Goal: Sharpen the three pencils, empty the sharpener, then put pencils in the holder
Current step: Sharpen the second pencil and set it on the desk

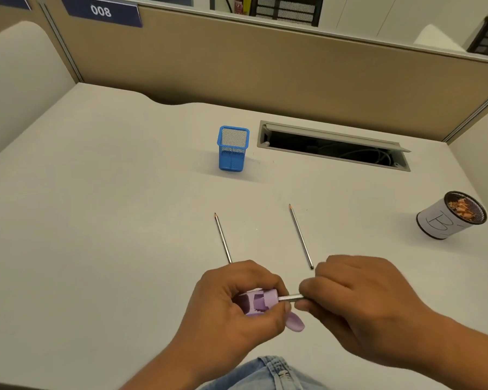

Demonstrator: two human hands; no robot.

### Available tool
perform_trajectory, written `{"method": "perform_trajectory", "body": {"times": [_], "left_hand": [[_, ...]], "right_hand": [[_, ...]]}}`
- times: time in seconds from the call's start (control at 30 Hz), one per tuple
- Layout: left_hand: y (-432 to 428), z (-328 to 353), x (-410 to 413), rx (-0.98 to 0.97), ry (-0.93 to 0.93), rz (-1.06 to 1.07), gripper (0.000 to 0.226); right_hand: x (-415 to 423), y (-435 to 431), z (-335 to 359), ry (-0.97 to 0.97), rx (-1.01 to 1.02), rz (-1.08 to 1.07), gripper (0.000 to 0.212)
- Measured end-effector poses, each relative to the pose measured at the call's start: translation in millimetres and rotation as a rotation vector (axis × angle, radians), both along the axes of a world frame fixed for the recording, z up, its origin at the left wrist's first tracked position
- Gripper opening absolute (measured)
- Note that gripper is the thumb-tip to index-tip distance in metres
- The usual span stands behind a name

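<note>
My left hand (237,305) grips a lilac sharpener (258,301) near the desk's front edge; its lid hangs open below. My right hand (358,294) pinches a grey pencil (290,298) whose tip is inside the sharpener. Only a short stretch of that pencil shows between the hands. Two more grey pencils lie on the desk with sharp tips pointing away: one on the left (222,237), its rear end hidden behind my left hand, and one on the right (301,236). A blue mesh pencil holder (233,149) stands upright farther back.
A white cup with a dark mesh inside (448,218) holds pencil shavings at the right. An open cable slot (333,146) is cut into the white desk (110,220) behind the pencils. Tan partition walls close off the back and sides.
</note>
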State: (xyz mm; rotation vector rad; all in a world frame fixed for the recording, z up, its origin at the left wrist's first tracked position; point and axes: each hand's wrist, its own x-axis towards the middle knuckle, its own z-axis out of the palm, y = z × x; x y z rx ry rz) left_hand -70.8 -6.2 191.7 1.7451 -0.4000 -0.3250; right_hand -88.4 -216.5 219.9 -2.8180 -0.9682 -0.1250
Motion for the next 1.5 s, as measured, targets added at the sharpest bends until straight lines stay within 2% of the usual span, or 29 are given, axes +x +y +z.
{"method": "perform_trajectory", "body": {"times": [0.07,0.17,0.2,0.23,0.3,0.33,0.47,0.53,0.63,0.7,0.77,0.8,0.9,0.93,1.0,1.03,1.17,1.2,1.27,1.33,1.4,1.43,1.5], "left_hand": [[-0.2,-3.3,-1.7,0.061,-0.103,0.004,0.006],[-2.3,-6.0,-1.9,0.223,-0.297,-0.008,0.008],[-2.9,-5.5,-1.4,0.258,-0.333,-0.024,0.009],[-3.9,-4.9,-0.1,0.281,-0.357,-0.039,0.009],[-5.5,-2.5,3.6,0.293,-0.367,-0.044,0.009],[-6.2,-1.0,5.4,0.274,-0.349,-0.032,0.008],[-7.7,6.3,8.5,0.101,-0.166,0.022,0.006],[-6.9,8.6,7.5,0.019,-0.073,0.025,0.017],[-7.3,9.2,4.5,-0.031,-0.014,-0.007,0.019],[-7.5,6.6,4.1,-0.02,-0.05,-0.002,0.015],[-7.7,3.8,5.6,0.048,-0.16,-0.002,0.013],[-7.5,3.2,6.3,0.089,-0.223,-0.008,0.012],[-8.4,0.6,7.6,0.217,-0.361,-0.013,0.009],[-8.8,-0.1,7.9,0.235,-0.375,-0.012,0.008],[-9.8,-0.8,10.2,0.235,-0.374,0.003,0.007],[-10.2,-0.7,11.4,0.22,-0.354,0.016,0.006],[-10.8,0.5,16.9,0.099,-0.218,0.042,0.004],[-10.8,0.7,17.6,0.072,-0.2,0.035,0.004],[-10.1,2.4,19.0,0.036,-0.191,0.017,0.004],[-9.1,3.5,20.7,0.045,-0.216,0.002,0.003],[-8.8,4.0,22.0,0.103,-0.279,0.003,0.004],[-8.4,3.9,22.7,0.146,-0.322,0.0,0.004],[-7.6,3.2,23.7,0.242,-0.415,-0.016,0.006]], "right_hand": [[-5.2,7.6,-1.3,0.248,0.121,-0.151,0.03],[-3.2,11.4,-3.7,0.896,0.66,-0.629,0.035],[-1.1,11.8,-1.6,1.1,0.766,-0.739,0.036],[-0.5,10.5,-0.1,1.166,0.773,-0.75,0.035],[-0.2,9.1,3.7,1.095,0.676,-0.651,0.034],[-0.9,8.1,5.0,0.963,0.582,-0.57,0.03],[-3.2,-4.4,11.9,0.241,0.053,-0.237,0.018],[-2.2,-10.0,11.8,0.029,0.002,-0.103,0.019],[0.4,-11.8,9.5,-0.103,0.008,-0.029,0.025],[-1.3,-11.6,9.9,-0.089,-0.006,-0.021,0.028],[-4.8,-5.6,10.8,0.099,0.053,-0.121,0.028],[-4.2,-2.1,10.7,0.275,0.154,-0.234,0.03],[3.6,3.2,12.6,0.95,0.691,-0.677,0.033],[6.5,3.5,15.0,1.098,0.759,-0.735,0.033],[9.0,0.8,16.0,1.072,0.666,-0.67,0.033],[8.6,0.5,15.4,0.966,0.576,-0.593,0.031],[9.7,-5.6,15.3,0.228,0.102,-0.232,0.022],[11.6,-6.9,14.1,0.092,0.022,-0.148,0.023],[13.6,-8.4,8.1,-0.041,-0.043,-0.048,0.027],[12.7,-8.4,6.8,-0.003,-0.001,-0.052,0.028],[10.9,-0.5,8.0,0.16,0.104,-0.166,0.03],[12.3,3.2,8.8,0.346,0.22,-0.283,0.033],[16.4,5.9,8.6,0.827,0.635,-0.584,0.036]]}}
